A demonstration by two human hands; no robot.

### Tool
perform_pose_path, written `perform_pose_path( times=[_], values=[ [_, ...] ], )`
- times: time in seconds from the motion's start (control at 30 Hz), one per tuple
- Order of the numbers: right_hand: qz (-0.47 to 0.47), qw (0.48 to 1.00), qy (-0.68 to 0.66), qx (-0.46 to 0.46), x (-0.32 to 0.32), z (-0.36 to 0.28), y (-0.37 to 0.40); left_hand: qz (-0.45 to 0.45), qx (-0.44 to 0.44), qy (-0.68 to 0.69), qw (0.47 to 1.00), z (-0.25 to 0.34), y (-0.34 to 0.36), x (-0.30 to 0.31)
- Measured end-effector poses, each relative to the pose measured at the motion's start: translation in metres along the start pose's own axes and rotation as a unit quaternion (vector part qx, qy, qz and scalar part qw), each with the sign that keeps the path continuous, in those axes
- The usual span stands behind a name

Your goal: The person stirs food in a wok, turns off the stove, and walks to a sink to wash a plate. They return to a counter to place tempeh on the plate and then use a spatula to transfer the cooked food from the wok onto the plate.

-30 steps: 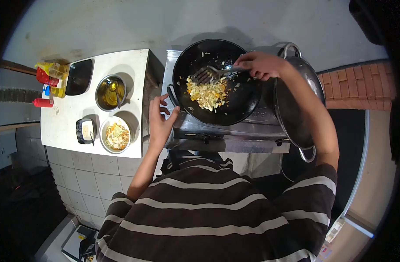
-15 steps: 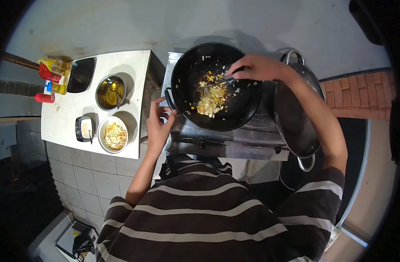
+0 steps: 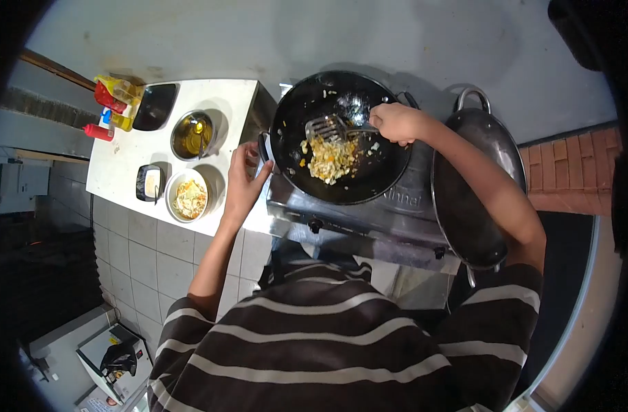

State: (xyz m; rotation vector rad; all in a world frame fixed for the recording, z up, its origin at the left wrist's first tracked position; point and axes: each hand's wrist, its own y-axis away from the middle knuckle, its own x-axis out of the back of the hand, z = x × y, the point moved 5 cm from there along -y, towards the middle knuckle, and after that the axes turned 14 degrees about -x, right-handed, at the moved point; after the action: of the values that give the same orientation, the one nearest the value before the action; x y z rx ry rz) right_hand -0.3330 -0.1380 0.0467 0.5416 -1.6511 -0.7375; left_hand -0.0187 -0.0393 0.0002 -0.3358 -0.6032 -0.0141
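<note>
A black wok [image 3: 369,182] sits on the left side of a metal gas stove [image 3: 369,230]. Chopped food with white, yellow and orange bits [image 3: 330,161] is heaped near its middle. My right hand [image 3: 396,123] grips the handle of a slotted metal spatula [image 3: 326,128], whose blade lies at the upper edge of the heap. At the wok's left side, my left hand [image 3: 247,175] holds the loop handle [image 3: 266,152], with what looks like a pale cloth or glare beside it.
Right of the wok stands a large two-handled pan [image 3: 472,199]. The white table [image 3: 122,175] at left bears a bowl of oil [image 3: 192,135], a bowl of shredded food [image 3: 190,199], a small black dish [image 3: 150,183], a black tray [image 3: 155,108] and a red bottle [image 3: 98,132].
My right hand has turned the spatula and moved slightly right, so its slotted blade now shows flat above the food. The food is heaped more compactly. The camera view has shifted.
</note>
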Motion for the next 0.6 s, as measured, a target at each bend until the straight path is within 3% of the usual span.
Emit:
perform_pose_path(
  times=[0.07,0.13,0.2,0.33,0.4,0.5,0.6],
  values=[
    [0.037,0.999,0.035,0.016,0.030,0.003,0.016,-0.013,-0.007,-0.004,1.000,-0.003,-0.001,-0.001],
    [0.130,0.988,0.027,0.075,0.056,0.014,0.016,-0.031,0.003,-0.004,1.000,0.000,-0.003,-0.001],
    [0.242,0.958,0.105,0.110,0.075,0.018,0.026,-0.048,-0.009,-0.020,0.999,0.002,-0.004,0.002],
    [0.224,0.957,0.175,0.051,0.051,0.028,-0.013,-0.063,-0.055,-0.011,0.996,0.005,-0.007,0.003],
    [-0.024,0.992,0.122,-0.037,0.011,0.016,-0.032,-0.065,-0.082,-0.021,0.994,0.010,-0.007,0.003],
    [0.024,0.993,0.099,-0.053,0.035,-0.021,0.015,-0.086,-0.088,0.014,0.992,0.011,-0.005,0.003],
    [0.189,0.971,0.126,0.080,0.074,-0.019,0.006,-0.096,-0.115,0.027,0.988,0.003,-0.004,0.007]
  ],
)
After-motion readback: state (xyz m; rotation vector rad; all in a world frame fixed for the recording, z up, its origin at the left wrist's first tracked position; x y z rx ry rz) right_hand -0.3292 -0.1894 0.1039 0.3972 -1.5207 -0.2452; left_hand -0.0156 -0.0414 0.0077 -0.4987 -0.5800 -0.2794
